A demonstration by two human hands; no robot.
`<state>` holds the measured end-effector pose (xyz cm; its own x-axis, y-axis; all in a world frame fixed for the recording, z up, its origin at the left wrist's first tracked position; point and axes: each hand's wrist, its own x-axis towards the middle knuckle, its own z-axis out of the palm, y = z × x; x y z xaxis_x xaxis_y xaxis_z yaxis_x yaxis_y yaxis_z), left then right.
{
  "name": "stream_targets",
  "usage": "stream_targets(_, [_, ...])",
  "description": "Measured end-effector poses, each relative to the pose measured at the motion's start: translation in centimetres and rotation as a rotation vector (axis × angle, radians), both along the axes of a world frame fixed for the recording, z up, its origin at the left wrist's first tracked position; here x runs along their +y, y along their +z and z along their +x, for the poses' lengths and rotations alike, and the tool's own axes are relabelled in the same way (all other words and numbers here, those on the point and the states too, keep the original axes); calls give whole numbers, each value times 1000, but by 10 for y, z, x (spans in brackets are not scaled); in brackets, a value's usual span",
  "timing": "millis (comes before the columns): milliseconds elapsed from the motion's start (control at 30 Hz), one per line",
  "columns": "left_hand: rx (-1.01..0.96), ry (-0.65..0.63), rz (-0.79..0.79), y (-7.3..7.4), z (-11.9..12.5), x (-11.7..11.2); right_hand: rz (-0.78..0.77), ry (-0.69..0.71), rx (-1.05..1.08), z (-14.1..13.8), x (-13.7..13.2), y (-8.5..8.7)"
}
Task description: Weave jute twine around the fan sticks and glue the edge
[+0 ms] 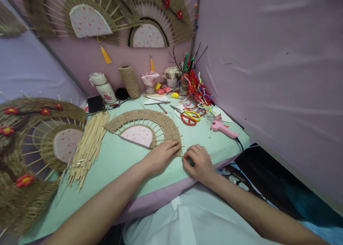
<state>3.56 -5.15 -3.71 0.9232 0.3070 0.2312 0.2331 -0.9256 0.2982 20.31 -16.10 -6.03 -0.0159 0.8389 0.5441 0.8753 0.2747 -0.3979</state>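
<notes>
A half-round fan (167, 125) wrapped in brown twine, with thin sticks as ribs and a pink-dotted white centre, lies on the table. My left hand (163, 155) rests over its lower right end, the fingers close together and gripping the twine band; the thumb is mostly hidden. Just right of that corner, my right hand (198, 162) is closed in a pinch beside a protruding stick end. Something dark shows inside its curled fingers, too shaded to name. Beyond the hands lie scissors (189, 118) with red and yellow handles and a pink glue gun (223, 127).
A bundle of thin sticks (88, 148) lies left of the fan, next to a larger decorated fan (13, 159). Along the back stand a white bottle (103, 87), a twine spool (129, 81) and colourful pipe cleaners (198, 86). The glue gun's cord (240, 145) drops over the table's right edge.
</notes>
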Motion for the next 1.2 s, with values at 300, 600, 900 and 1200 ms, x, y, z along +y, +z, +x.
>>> stream_targets(300, [-79, 10, 32, 6, 1, -4, 9, 18, -8, 0, 0, 0])
stream_targets(600, [91, 232, 81, 35, -21, 11, -8, 2, -23, 0, 0, 1])
stream_targets(900, [125, 206, 15, 34, -29, 22, -57, -19, -53, -2, 2, 3])
stream_targets(1200, [59, 130, -21, 38, -30, 25, 14, 1, 92, 1, 3, 6])
